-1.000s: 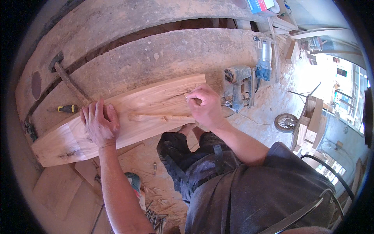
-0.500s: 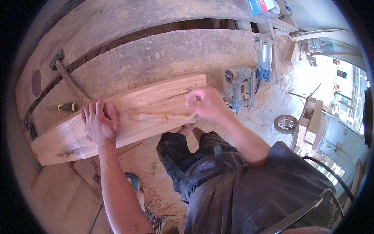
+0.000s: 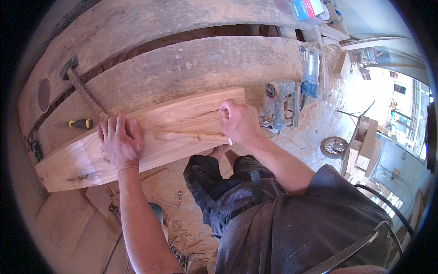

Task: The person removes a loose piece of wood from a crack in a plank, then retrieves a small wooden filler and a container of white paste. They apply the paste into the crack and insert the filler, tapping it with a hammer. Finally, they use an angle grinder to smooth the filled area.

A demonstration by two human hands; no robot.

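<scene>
A pale wooden board (image 3: 182, 116) with dark knots and cracks lies along the near side of the bench. My left hand (image 3: 121, 142) presses on it left of the middle, its fingers bent at the far edge. Over the board's right end my right hand (image 3: 239, 119) is closed in a fist; what its fingers hold, if anything, is hidden. A narrow wood strip (image 3: 187, 136) lies on the board's face and runs toward the right hand. A small whitish bit shows just below that fist. A hammer (image 3: 84, 89) rests beyond my left hand, near a yellow-and-black handled tool (image 3: 81, 123).
Right of the board lie a nail gun (image 3: 280, 98) and a blue-and-silver power tool (image 3: 310, 73). A long gap splits the worn bench (image 3: 191, 64). Wood shavings litter the floor (image 3: 200, 235). A spoked wheel (image 3: 334, 146) and stacked timber stand to the right.
My right hand has turned slightly and shifted a little, staying closed over the board's right end. My left hand remains on the board.
</scene>
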